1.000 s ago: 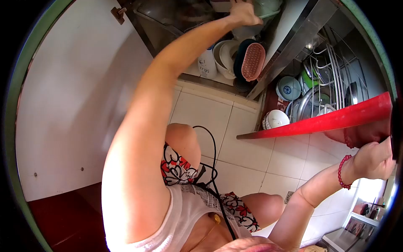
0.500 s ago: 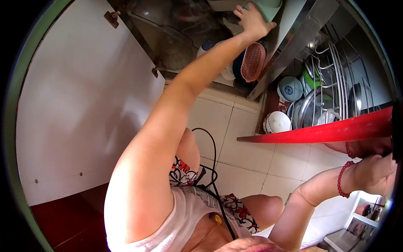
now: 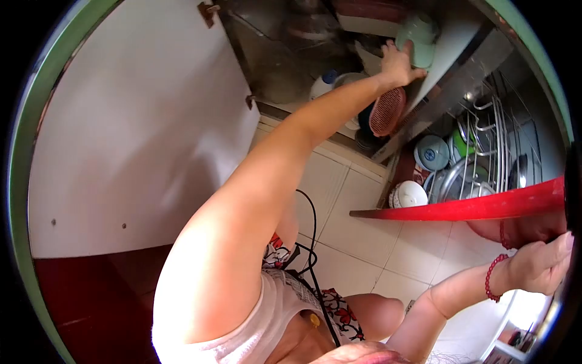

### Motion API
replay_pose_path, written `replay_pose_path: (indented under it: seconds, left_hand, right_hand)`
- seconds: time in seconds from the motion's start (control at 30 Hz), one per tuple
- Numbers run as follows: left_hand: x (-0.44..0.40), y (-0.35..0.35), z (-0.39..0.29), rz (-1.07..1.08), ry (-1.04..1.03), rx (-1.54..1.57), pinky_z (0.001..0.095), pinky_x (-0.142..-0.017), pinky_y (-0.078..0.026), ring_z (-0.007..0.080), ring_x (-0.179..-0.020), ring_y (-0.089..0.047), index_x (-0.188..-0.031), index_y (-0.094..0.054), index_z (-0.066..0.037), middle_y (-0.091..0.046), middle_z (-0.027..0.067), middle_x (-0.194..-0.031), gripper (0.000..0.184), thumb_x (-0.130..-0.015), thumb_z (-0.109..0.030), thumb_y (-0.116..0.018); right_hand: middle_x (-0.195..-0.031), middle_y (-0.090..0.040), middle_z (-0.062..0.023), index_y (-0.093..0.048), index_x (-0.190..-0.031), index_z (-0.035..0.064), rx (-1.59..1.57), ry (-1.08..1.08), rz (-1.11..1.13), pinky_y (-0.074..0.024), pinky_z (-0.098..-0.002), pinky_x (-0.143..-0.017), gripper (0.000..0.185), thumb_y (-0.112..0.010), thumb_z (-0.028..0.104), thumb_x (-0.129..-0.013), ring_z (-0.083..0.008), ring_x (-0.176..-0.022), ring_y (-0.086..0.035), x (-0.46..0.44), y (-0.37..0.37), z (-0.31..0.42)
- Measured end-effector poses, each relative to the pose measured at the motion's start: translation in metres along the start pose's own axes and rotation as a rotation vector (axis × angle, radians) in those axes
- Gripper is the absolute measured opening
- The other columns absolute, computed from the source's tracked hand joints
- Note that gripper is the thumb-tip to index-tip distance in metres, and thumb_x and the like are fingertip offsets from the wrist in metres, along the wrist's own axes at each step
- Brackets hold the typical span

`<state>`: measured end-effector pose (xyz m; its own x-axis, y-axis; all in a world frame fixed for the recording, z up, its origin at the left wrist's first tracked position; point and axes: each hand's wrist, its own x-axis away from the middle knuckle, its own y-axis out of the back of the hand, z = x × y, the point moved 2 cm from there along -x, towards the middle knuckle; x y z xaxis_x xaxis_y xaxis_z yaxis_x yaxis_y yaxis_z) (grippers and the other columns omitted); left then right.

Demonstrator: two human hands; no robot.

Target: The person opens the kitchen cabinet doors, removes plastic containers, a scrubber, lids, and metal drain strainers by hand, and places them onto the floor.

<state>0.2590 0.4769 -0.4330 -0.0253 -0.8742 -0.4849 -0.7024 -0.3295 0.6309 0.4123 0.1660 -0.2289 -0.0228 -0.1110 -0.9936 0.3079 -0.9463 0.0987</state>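
Note:
My left hand (image 3: pixel 397 67) reaches deep into the open lower cabinet, its fingers spread and touching a light green plastic container (image 3: pixel 418 42). Just below that hand a pink woven-pattern basket (image 3: pixel 388 112) stands on its side in a dark blue one. On the right, my right hand (image 3: pixel 538 268), with a red bead bracelet at the wrist, is closed beside the glossy red drawer front (image 3: pixel 473 206). Its fingertips are near the panel's outer end, at the edge of the view, and what they grip cannot be made out.
A white cabinet door (image 3: pixel 139 133) stands wide open at left. The pulled-out drawer holds a wire rack (image 3: pixel 497 139), a white bowl (image 3: pixel 412 194), a blue-patterned bowl (image 3: pixel 431 153) and lids. A white bottle with a blue cap (image 3: pixel 321 86) stands inside the cabinet. A black cable hangs above the tiled floor (image 3: pixel 357 212).
The view has shifted, so the cabinet and drawer appear lower and further right. My left hand stays at the green container, more of which now shows. My right hand remains near the drawer front.

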Motion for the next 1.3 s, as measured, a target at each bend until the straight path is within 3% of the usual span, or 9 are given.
replay_pose_path:
  seconds: [0.13, 0.33, 0.53, 0.67, 0.8, 0.93, 1.0, 1.13, 1.3]
  left_hand:
    - [0.014, 0.043, 0.0, 0.01, 0.096, -0.009, 0.0473, -0.096, -0.03, 0.0473, -0.119, -0.026, -0.129, -0.026, 0.001, -0.024, 0.0353, -0.128, 0.095, -0.062, -0.047, -0.071]
    - [0.058, 0.135, 0.131, -0.741, 0.328, 0.163, 0.0426, -0.094, -0.031, 0.0363, -0.11, -0.038, -0.119, -0.035, 0.006, -0.039, 0.0253, -0.117, 0.071, -0.066, -0.022, -0.071]
    - [0.073, 0.163, 0.174, -0.565, 0.886, 0.971, 0.0362, -0.087, -0.036, 0.029, -0.105, -0.041, -0.125, -0.031, 0.004, -0.044, 0.02, -0.113, 0.068, -0.072, -0.019, -0.068]
    - [0.011, 0.128, 0.323, -0.428, 0.646, 1.156, 0.0329, -0.073, -0.041, 0.0217, -0.088, -0.047, -0.116, -0.041, 0.003, -0.05, 0.0148, -0.1, 0.048, -0.076, -0.013, -0.062]
    - [0.026, 0.153, 0.218, -0.645, 0.682, 0.819, 0.0319, -0.06, -0.041, 0.017, -0.076, -0.048, -0.108, -0.049, 0.001, -0.052, 0.0109, -0.09, 0.031, -0.078, -0.008, -0.055]
    - [0.029, 0.165, 0.152, -0.504, 0.73, 0.753, 0.032, -0.059, -0.04, 0.0172, -0.072, -0.049, -0.108, -0.049, 0.002, -0.053, 0.0107, -0.087, 0.035, -0.075, -0.007, -0.057]
    - [-0.001, 0.143, 0.209, -0.761, 0.388, 0.857, 0.0351, -0.071, -0.042, 0.0215, -0.083, -0.049, -0.097, -0.043, 0.007, -0.051, 0.0158, -0.092, 0.037, -0.067, -0.004, -0.06]
    - [-0.036, 0.126, 0.275, -0.743, 0.284, 0.637, 0.0335, -0.068, -0.042, 0.0212, -0.082, -0.047, -0.097, -0.043, 0.006, -0.051, 0.013, -0.088, 0.036, -0.068, -0.005, -0.06]
    - [-0.034, 0.175, 0.231, -0.718, 0.377, 0.979, 0.0432, -0.095, -0.032, 0.0363, -0.118, -0.032, -0.134, -0.015, 0.001, -0.027, 0.0226, -0.132, 0.069, -0.08, -0.019, -0.055]
  right_hand:
    - [-0.068, -0.058, -0.0159, -0.06, -0.074, -0.0053, 0.017, 0.156, -0.049, -0.0427, -0.0319, -0.05, 0.039, -0.038, 0.022, -0.092, -0.025, -0.058, -0.054, -0.001, 0.002, -0.015]
    - [-0.069, -0.058, -0.0154, -0.06, -0.077, -0.0042, 0.068, 0.174, -0.031, -0.0432, -0.0332, -0.055, 0.036, -0.039, 0.02, -0.092, -0.0273, -0.061, -0.054, -0.002, 0.006, -0.012]
    - [-0.07, -0.058, -0.015, -0.06, -0.076, -0.0044, -0.006, 0.18, -0.034, -0.0432, -0.0329, -0.057, 0.034, -0.039, 0.019, -0.092, -0.0268, -0.062, -0.054, 0.0, -0.002, -0.023]
    - [-0.069, -0.058, -0.0154, -0.059, -0.075, -0.0045, -0.037, 0.202, -0.046, -0.0434, -0.033, -0.057, 0.034, -0.039, 0.017, -0.092, -0.0269, -0.062, -0.054, 0.0, -0.001, -0.026]
    - [-0.068, -0.058, -0.0157, -0.059, -0.074, -0.0042, -0.002, 0.229, -0.032, -0.0435, -0.033, -0.055, 0.035, -0.038, 0.017, -0.091, -0.0278, -0.06, -0.054, 0.0, 0.0, -0.027]
    - [-0.068, -0.058, -0.0156, -0.059, -0.073, -0.0042, 0.023, 0.207, 0.002, -0.0433, -0.033, -0.053, 0.036, -0.037, 0.017, -0.092, -0.0277, -0.058, -0.053, 0.003, -0.002, -0.027]
    - [-0.067, -0.057, -0.0153, -0.059, -0.073, -0.0047, 0.013, 0.204, -0.023, -0.0428, -0.0325, -0.052, 0.037, -0.036, 0.018, -0.092, -0.0264, -0.057, -0.053, 0.003, -0.002, -0.026]
    - [-0.065, -0.057, -0.0142, -0.059, -0.071, -0.005, -0.057, 0.184, -0.013, -0.0421, -0.0322, -0.05, 0.039, -0.036, 0.019, -0.092, -0.0254, -0.055, -0.053, 0.003, -0.004, -0.032]
    - [-0.087, -0.055, -0.0212, -0.052, -0.095, -0.0075, -0.132, 0.105, -0.082, -0.0442, -0.0301, -0.066, 0.027, -0.042, 0.017, -0.09, -0.0257, -0.073, -0.055, 0.016, -0.006, -0.031]
